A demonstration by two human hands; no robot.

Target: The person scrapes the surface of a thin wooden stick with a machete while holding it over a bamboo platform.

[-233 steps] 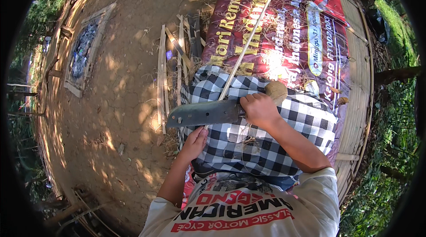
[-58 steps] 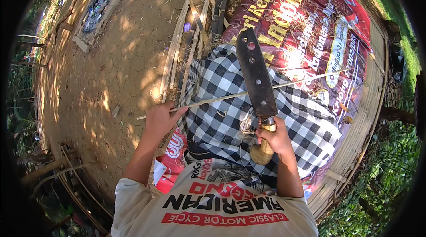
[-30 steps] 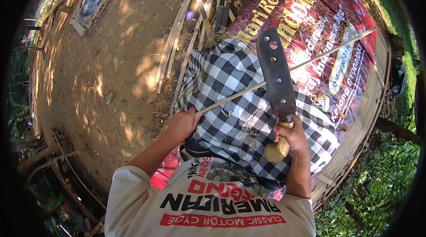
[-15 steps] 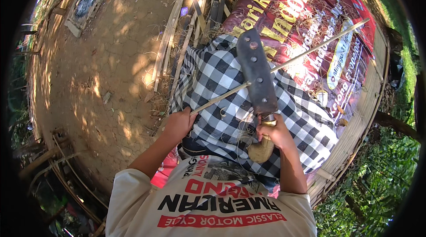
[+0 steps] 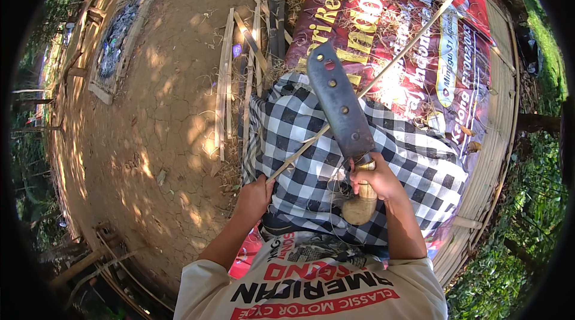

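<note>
My left hand (image 5: 254, 197) is closed around the near end of a long, thin bamboo strip (image 5: 413, 37). The strip slants up to the far right, passing behind a machete. My right hand (image 5: 383, 179) grips the machete's curved wooden handle (image 5: 360, 207), with the thumb near the top of it. Broad and dark, the machete blade (image 5: 340, 101) has a row of holes and points away from me, leaning left. It crosses the strip above a black-and-white checked cloth (image 5: 299, 131) spread over my lap. Fine curled shavings cling to the cloth near the handle.
A dark red printed banner (image 5: 335, 14), strewn with shavings, covers a slatted bamboo platform (image 5: 500, 116) on the right. Several split bamboo pieces (image 5: 227, 74) lie left of the cloth on bare earth (image 5: 173, 116). A framed ash pit (image 5: 120, 38) lies at far left.
The strip now slopes more steeply, its far end further up and left. The machete's blade leans more to the left. My view has shifted, and both hands keep their holds.
</note>
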